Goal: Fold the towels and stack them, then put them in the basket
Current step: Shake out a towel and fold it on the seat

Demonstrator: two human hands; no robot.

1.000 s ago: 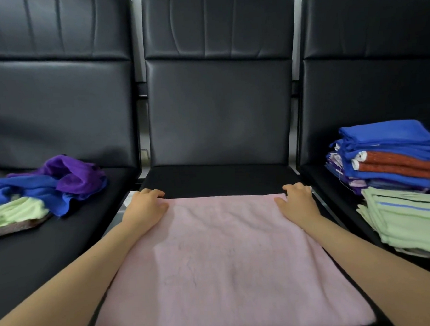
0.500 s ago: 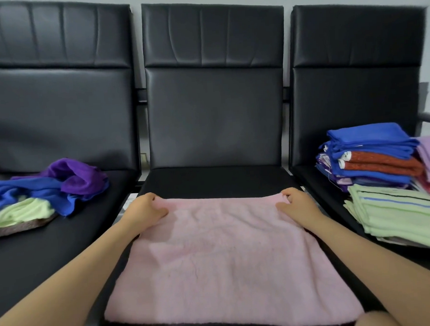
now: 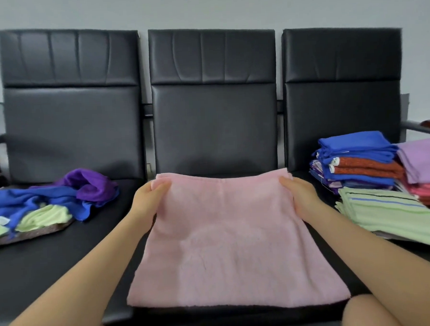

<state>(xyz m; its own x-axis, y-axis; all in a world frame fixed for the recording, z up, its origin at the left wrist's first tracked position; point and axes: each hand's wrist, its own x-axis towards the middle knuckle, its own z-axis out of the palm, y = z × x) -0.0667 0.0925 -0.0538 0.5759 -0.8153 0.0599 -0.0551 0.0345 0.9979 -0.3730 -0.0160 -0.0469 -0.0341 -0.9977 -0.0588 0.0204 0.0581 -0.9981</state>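
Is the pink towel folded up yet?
Not yet: the pink towel lies spread out, with both hands lifting its far corners.

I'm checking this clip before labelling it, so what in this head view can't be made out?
- Basket: none shows in the head view, so its place is unknown.
- Fingers of left hand and right hand: partly tucked behind the pink towel.
- Pink pile and lilac towel: cut off by the right edge.
- Unfolded heap: cut off by the left edge; the towels overlap, count unclear.
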